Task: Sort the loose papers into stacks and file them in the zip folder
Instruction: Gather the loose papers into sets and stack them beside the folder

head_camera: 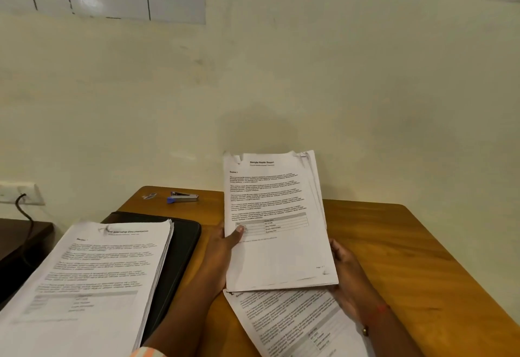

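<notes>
While the left hand (225, 247) and right hand (347, 269) clamp opposite edges of a sheaf of papers (277, 216) above the table (408, 244), sorting looks underway. Another stack (92, 278) rests on the zip folder (180, 247) at left; next the sheaf likely needs squaring and laying down separately.

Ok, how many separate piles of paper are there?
3. A white printed stack held up by the left hand and right hand; a thick white stack on the black zip folder, left; loose printed sheets flat on the wooden table below the held one. Others may be hidden.
</notes>
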The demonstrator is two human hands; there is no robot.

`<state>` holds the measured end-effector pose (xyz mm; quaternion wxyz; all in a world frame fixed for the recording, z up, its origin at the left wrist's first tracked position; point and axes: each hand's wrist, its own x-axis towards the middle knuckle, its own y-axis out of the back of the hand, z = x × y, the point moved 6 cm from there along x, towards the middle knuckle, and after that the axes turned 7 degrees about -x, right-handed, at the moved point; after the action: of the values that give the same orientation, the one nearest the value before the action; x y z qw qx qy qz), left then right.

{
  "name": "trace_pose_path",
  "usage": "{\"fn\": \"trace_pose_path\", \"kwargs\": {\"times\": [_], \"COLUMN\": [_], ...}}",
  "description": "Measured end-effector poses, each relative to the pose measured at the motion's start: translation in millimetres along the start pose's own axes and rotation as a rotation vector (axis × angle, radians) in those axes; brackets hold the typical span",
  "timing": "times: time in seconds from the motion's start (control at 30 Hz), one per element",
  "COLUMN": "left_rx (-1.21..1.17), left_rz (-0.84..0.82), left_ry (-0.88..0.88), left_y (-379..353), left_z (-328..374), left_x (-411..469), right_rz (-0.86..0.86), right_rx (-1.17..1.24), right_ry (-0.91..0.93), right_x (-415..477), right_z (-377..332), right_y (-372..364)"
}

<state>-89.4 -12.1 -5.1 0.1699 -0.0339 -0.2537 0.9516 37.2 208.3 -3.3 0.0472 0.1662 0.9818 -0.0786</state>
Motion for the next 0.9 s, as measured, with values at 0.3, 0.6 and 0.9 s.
{"fn": "trace_pose_path", "kwargs": {"times": [0.3, 0.6, 0.9], "left_rx": [0.258, 0.333, 0.269], "left_rz": [0.076, 0.076, 0.065], "left_ry": [-0.304, -0.563, -0.466], "left_y": [-12, -37, -35], "left_z": [15, 37, 24], "left_x": [-12, -36, -30], "right_rz": [0.038, 0.268, 0.302], "right_rx": [0.034, -0.265, -0.18], "right_ry": [0.15, 0.477, 0.505], "right_x": [1, -9, -14], "right_z": [-7, -28, -28], "right_y": [4, 3, 2]}}
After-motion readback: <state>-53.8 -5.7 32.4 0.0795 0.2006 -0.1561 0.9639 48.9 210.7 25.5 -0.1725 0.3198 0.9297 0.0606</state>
